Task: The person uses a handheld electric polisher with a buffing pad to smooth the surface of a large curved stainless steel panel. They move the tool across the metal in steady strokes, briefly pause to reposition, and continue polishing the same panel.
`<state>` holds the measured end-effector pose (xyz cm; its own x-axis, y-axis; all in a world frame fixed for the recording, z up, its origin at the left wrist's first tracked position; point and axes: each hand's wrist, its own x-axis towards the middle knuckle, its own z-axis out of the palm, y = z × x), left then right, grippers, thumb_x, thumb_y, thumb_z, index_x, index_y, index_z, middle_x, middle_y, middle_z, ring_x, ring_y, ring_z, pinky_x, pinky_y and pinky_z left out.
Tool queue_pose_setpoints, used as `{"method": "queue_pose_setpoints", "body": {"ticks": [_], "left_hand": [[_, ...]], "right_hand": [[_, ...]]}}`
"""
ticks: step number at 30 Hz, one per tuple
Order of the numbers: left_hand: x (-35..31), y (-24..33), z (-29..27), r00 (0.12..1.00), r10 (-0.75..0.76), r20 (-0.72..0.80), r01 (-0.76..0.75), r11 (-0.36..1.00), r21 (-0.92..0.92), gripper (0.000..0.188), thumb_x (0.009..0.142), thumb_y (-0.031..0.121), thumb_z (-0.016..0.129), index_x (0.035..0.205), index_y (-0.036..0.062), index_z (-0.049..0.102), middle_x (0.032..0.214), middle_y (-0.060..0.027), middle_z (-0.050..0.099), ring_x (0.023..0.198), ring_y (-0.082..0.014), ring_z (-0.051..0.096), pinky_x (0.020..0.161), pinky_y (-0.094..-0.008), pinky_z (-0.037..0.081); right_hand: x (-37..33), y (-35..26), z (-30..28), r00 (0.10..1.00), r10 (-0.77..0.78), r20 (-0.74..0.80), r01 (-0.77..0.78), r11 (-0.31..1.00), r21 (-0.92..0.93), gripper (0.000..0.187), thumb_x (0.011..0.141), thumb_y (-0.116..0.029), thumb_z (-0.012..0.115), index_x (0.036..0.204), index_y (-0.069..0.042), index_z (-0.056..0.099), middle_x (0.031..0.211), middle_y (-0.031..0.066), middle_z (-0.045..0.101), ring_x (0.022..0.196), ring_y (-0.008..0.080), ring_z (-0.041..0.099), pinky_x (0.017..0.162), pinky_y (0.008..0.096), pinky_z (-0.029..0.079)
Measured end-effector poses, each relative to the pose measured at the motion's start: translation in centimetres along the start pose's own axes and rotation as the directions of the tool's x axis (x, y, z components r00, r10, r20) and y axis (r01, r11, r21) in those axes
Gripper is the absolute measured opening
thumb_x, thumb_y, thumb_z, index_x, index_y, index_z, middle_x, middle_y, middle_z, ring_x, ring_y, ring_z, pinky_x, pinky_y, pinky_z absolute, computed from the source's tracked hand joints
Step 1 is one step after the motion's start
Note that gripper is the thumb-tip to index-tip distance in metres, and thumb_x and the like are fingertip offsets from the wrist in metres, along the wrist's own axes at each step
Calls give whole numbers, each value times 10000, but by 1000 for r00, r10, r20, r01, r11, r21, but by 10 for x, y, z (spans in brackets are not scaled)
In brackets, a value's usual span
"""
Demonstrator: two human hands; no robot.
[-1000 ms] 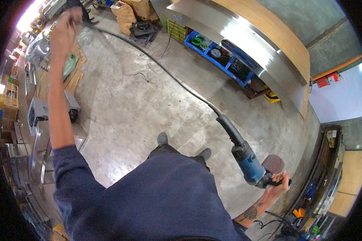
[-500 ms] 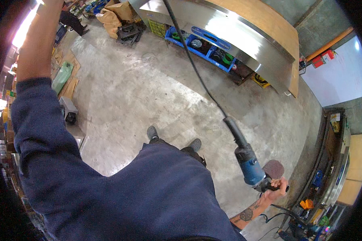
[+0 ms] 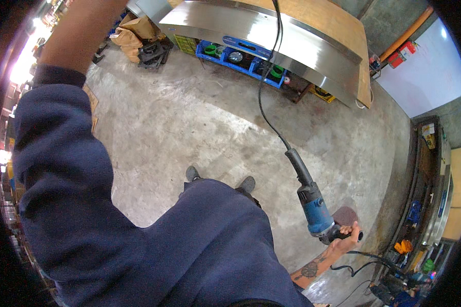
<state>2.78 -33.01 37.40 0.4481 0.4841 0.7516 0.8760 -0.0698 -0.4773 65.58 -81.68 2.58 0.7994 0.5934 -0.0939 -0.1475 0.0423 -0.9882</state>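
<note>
Gripping a long, round-disced grinder [image 3: 317, 212] is the right hand [image 3: 348, 238].

A workshop: 1 power grinder [image 3: 317, 211], steel-edged bench [image 3: 297, 40], blue bins [image 3: 241, 67], concrete floor [image 3: 189, 117].

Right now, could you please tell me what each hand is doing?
Left hand: out of view past the top edge, so it cannot be told.
Right hand: closed, holding the grinder by its side handle.
</note>
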Motion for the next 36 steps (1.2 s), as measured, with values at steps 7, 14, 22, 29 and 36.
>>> {"method": "queue_pose_setpoints", "body": {"ticks": [7,14,22,29,36], "left_hand": [[-75,114,-8,848,151,509,77,914,-398,135,793,79,667,778,-49,710,786,-292,689,823,-416,738,661,-489,567],[-211,148,24,521,387,761,270,771,-577,630,845,-30,551,1453,130,507,1107,-272,697,1020,-451,678,879,-512,538],[-431,95,-44,314,239,919,593,707,-387,514,833,-21,537,1339,62,586,1136,-248,703,1063,-417,671,906,-491,531],[-771,60,-224,-294,145,945,798,581,159,516,813,28,584,1328,39,613,1035,-192,737,776,-267,719,663,-420,574],[-905,32,-335,-709,164,686,701,58,711,490,873,44,617,1360,60,572,1102,-146,730,856,-314,748,644,-432,603]], "right_hand": [[0,10,-17,995,-36,-97,30,998,-56,278,914,-53,697,707,-79,514,599,10,470,504,123,426,504,285,383],[-5,5,3,990,-35,-138,19,994,-112,234,904,-28,703,733,-60,547,615,17,504,509,125,451,502,287,387],[-19,-8,35,998,-21,-55,8,972,-234,210,898,-39,692,722,-35,578,628,28,531,508,121,460,478,297,390],[-35,-7,55,995,50,-88,-62,988,-144,252,897,-69,665,674,-36,552,612,38,527,503,141,462,479,308,397],[-93,-30,114,987,-118,-108,97,979,-181,302,883,-125,675,636,-70,511,594,41,506,497,162,469,494,330,423]]}}
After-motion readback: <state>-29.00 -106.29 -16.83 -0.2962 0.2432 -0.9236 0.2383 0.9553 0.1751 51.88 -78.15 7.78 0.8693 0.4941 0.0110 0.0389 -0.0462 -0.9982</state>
